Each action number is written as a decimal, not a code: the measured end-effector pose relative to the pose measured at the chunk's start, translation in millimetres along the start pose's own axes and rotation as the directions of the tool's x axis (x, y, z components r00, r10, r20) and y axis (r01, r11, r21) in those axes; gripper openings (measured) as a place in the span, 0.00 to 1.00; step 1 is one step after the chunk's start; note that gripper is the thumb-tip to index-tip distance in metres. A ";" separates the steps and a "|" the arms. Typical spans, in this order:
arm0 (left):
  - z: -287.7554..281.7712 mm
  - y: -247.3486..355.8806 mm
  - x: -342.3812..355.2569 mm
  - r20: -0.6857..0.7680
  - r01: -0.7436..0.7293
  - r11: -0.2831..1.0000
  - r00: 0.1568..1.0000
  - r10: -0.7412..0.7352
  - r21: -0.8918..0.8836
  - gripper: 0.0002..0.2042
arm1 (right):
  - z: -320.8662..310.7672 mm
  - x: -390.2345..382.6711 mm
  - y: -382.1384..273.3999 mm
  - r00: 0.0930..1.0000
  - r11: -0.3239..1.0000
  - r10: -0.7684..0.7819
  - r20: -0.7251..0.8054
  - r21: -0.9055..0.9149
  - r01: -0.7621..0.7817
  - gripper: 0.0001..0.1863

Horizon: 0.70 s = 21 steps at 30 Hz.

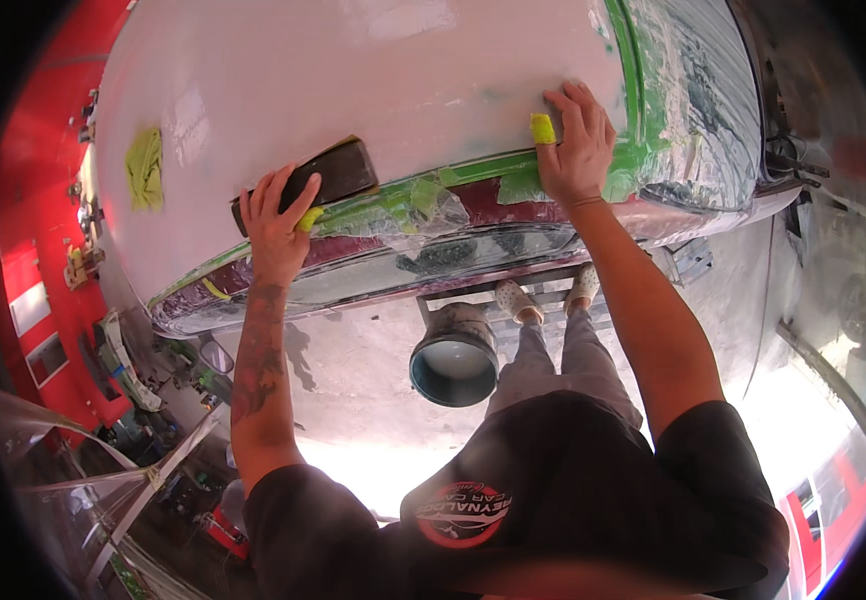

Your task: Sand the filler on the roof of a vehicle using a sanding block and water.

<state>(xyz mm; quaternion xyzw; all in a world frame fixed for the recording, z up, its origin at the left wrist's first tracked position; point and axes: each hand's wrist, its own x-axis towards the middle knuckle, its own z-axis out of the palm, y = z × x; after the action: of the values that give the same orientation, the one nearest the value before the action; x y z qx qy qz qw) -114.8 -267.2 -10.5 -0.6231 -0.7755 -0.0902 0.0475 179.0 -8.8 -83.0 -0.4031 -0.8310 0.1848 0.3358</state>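
A long dark sanding block [341, 172], with a thin brownish edge of what looks like sandpaper beneath it, lies tilted on the pale car roof [353, 90] close to its near edge. My left hand [275, 218] is closed over the block's left part, fingers on top, with yellow tape round the thumb. Farther right, my right hand [581, 150] rests spread on the roof beside the green masking tape [631, 80], holding nothing. Yellow tape [542, 128] wraps one of its digits too. Smeared plastic film [433, 215] covers the dark red side below the roof edge.
A yellow-green cloth [144, 170] lies on the roof's left. Below the car side stands a dark bucket [453, 370] of cloudy liquid, left of my feet on a slatted platform [548, 290]. Film-covered glass [708, 100] is at right; car parts [125, 360] stand at left.
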 end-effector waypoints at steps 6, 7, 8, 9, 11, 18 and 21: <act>2.1 16.5 4.7 -0.070 -0.037 0.994 0.997 0.029 -0.107 0.29 | -4.9 3.3 -17.6 1.000 0.997 -0.010 0.007 -0.080 0.011 0.22; 9.2 43.9 27.4 -0.051 -0.120 0.989 0.992 0.116 -0.084 0.30 | -5.0 3.8 -16.9 1.000 0.996 -0.014 0.000 -0.088 0.014 0.22; 20.7 70.0 48.0 -0.055 -0.144 0.987 0.989 0.140 -0.076 0.33 | -2.9 4.3 -15.5 1.000 0.996 -0.017 0.001 -0.085 0.017 0.22; 30.8 93.2 69.5 -0.054 -0.141 0.984 0.989 0.135 -0.106 0.36 | -0.5 3.3 -11.7 1.000 0.999 -0.015 -0.001 -0.044 0.015 0.22; 31.3 110.5 90.0 -0.026 -0.148 0.981 0.989 0.146 -0.126 0.36 | 2.1 0.6 -5.2 1.000 1.000 -0.013 -0.004 -0.005 0.013 0.22; -12.2 -27.8 -16.6 -0.030 0.016 0.996 0.999 -0.013 0.090 0.31 | -3.5 1.3 -8.5 1.000 0.998 -0.025 -0.011 -0.056 0.025 0.22; 0.1 -13.4 -11.0 -0.055 0.029 0.995 0.998 -0.034 -0.091 0.30 | -3.9 3.2 -15.3 1.000 0.993 -0.030 -0.002 -0.116 0.030 0.22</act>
<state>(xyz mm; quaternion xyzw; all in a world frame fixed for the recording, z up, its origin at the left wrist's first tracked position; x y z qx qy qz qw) -125.4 -280.5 -13.7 -0.6095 -0.7787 -0.1432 0.0397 172.0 -15.4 -70.1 -0.4098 -0.8457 0.1306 0.3160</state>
